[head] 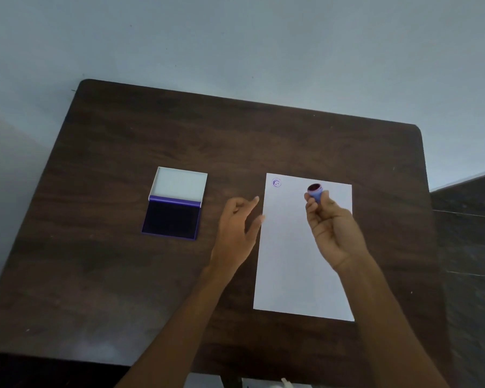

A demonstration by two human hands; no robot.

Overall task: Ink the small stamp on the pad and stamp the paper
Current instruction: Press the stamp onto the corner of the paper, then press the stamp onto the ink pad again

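A white sheet of paper (294, 261) lies on the right half of the dark wooden table (123, 275). One round purple stamp mark (276, 182) sits in its top left corner. My right hand (331, 231) holds the small blue stamp (315, 191) by the fingertips above the paper's upper part, its inked face tilted up and away. My left hand (237, 228) hovers with loose, spread fingers at the paper's left edge and holds nothing. The open ink pad (172, 219), with a purple frame and dark pad, lies to the left with its white lid (179, 184) folded back.
The table's far edge meets a pale wall (235, 37). A dark surface (471, 247) stands to the right of the table. Something small and white (287, 383) shows below the table's near edge.
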